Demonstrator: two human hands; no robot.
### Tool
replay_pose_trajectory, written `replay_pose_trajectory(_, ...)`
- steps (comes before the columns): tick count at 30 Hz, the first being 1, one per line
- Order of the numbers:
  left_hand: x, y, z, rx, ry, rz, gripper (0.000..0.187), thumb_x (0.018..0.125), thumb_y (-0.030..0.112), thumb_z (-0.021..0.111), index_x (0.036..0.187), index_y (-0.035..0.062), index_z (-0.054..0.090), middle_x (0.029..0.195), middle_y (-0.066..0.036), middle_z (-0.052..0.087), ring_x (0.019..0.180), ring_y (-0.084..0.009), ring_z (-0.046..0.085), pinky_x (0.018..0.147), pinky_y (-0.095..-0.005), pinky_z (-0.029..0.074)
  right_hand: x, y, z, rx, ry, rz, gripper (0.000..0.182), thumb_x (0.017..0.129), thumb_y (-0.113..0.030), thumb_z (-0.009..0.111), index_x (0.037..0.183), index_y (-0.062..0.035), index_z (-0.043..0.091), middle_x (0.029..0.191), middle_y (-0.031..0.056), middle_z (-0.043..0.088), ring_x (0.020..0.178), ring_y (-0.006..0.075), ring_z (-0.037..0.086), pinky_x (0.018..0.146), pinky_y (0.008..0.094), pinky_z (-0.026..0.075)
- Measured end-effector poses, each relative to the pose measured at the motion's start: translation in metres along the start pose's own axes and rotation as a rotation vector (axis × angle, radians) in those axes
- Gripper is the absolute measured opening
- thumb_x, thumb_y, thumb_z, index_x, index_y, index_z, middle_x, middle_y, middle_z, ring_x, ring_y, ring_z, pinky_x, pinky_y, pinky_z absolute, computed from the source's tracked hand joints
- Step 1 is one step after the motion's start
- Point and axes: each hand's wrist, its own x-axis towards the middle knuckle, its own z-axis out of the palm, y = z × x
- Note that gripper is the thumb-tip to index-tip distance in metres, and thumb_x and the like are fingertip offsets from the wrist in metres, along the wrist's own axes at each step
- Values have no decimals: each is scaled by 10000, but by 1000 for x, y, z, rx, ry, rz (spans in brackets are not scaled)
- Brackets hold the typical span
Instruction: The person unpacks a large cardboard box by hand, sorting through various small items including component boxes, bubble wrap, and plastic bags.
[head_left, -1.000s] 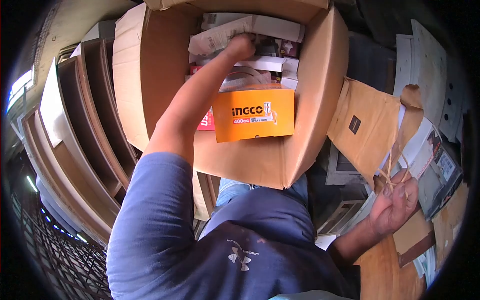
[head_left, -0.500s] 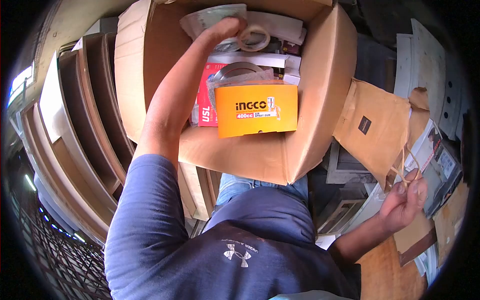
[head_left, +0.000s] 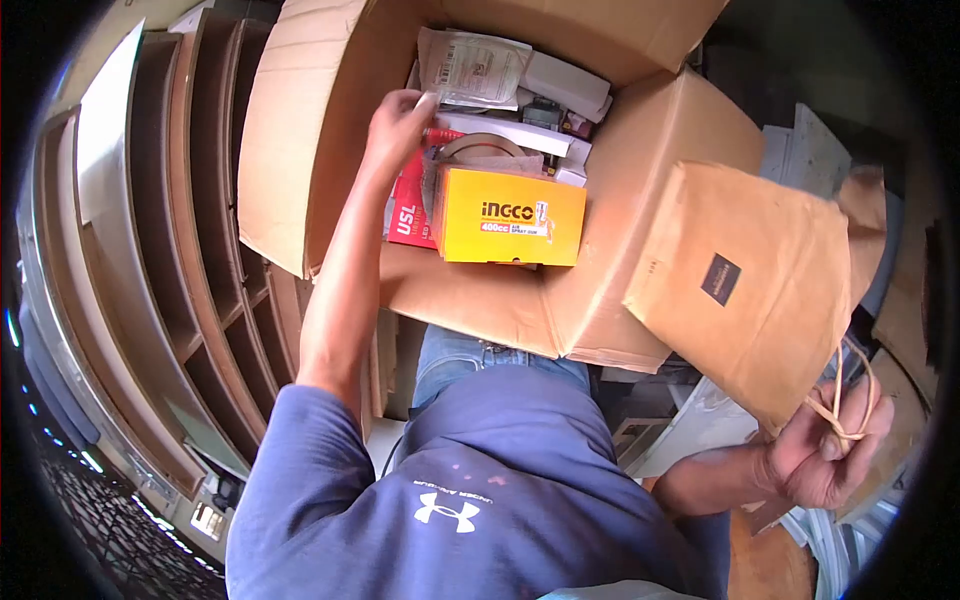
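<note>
My left hand (head_left: pixel 400 122) reaches into an open cardboard box (head_left: pixel 460 290), its fingers closed by the lower left corner of a clear plastic packet (head_left: pixel 478 68) with a printed label. Whatever those fingers pinch, if anything, is hidden. Below the hand stand a red USL box (head_left: pixel 408 205), a round metal rim (head_left: pixel 482 146) in wrapping and a yellow INGCO spray gun box (head_left: pixel 513 215). On the right, my right hand (head_left: pixel 825 455) is closed around the cord handles of a brown paper bag (head_left: pixel 745 280) with a dark label, which hangs tilted beside the carton.
White boxes (head_left: pixel 565 85) lie deeper in the carton. Wooden shelving (head_left: pixel 185 230) rises close on the left. Behind the paper bag are pale boards (head_left: pixel 815 150). A dark mesh (head_left: pixel 90 530) fills the lower left corner.
My left hand has drawn back from the plastic packet, which now lies in the carton. The pale tape ring is out of sight. The paper bag has come nearer and appears larger.
</note>
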Motion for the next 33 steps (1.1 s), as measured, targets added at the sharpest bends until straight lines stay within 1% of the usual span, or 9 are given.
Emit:
replay_pose_trajectory(1, -23, -3, -10, -86, 47, -10, 499, 971, 271, 635, 1367, -4, 507, 905, -100, 734, 580, -92, 565, 512, -234, 445, 9, -2, 9, 164, -128, 69, 197, 933, -44, 570, 844, -97, 402, 805, 39, 424, 673, 93, 442, 813, 356, 437)
replay_pose_trajectory(4, -78, -5, -43, -185, 88, -114, 510, 997, 200, 584, 1450, 18, 433, 961, -101, 728, 598, -85, 552, 516, -226, 435, 36, 24, 60, 172, -94, 190, 139, 948, -55, 555, 881, -66, 433, 828, 44, 445, 678, 104, 469, 800, 343, 465)
replay_pose_trajectory(8, -123, -21, -71, -338, 183, 90, 398, 1016, 134, 539, 1396, 18, 499, 991, -95, 723, 653, -69, 560, 580, -215, 460, 77, 115, 101, 112, -215, 181, 52, 965, -43, 536, 942, 4, 534, 878, 73, 509, 724, 128, 520, 747, 253, 471)
replay_pose_trajectory(12, -156, -25, -83, -200, 360, 220, 296, 1014, 103, 544, 1292, 16, 600, 1005, -88, 719, 748, -73, 615, 679, -230, 510, 121, 214, 113, -3, -310, 124, 153, 956, -41, 592, 806, -25, 617, 791, 49, 596, 751, 130, 550, 732, 248, 444)
replay_pose_trajectory(18, -172, -43, -80, 265, 292, 525, 190, 906, 43, 623, 1079, 71, 696, 984, -120, 709, 928, -287, 696, 825, -368, 548, 156, 316, 37, -337, 228, 147, 232, 928, -77, 668, 721, -54, 568, 772, 66, 639, 792, 148, 591, 773, 302, 461)
replay_pose_trajectory(19, -171, -41, -79, 267, 298, 516, 190, 897, 50, 627, 1072, 75, 698, 977, -119, 710, 917, -294, 693, 819, -375, 547, 156, 326, 23, -379, 388, 159, 247, 925, -80, 676, 710, -54, 556, 767, 68, 633, 782, 156, 593, 773, 304, 462)
replay_pose_trajectory(22, -167, -41, -75, 263, 332, 499, 193, 881, 64, 633, 1062, 81, 699, 960, -114, 710, 894, -301, 689, 805, -384, 544, 150, 352, -27, -618, 413, 277, 211, 926, -108, 664, 747, -23, 593, 788, 94, 656, 746, 166, 562, 745, 331, 461)
replay_pose_trajectory(28, -164, -40, -73, 297, 393, 527, 191, 871, 91, 637, 1052, 90, 697, 923, -111, 704, 853, -304, 682, 789, -390, 538, 101, 340, -19, -558, 464, 439, 211, 927, -109, 637, 730, -45, 595, 762, 70, 647, 749, 173, 592, 767, 298, 451)
replay_pose_trajectory(33, -161, -41, -72, 319, 391, 520, 176, 868, 105, 644, 1033, 89, 702, 929, -117, 707, 856, -310, 683, 790, -402, 542, 100, 338, 10, -634, 93, 455, 231, 923, -175, 640, 730, -55, 601, 750, 54, 659, 744, 161, 593, 766, 295, 450)
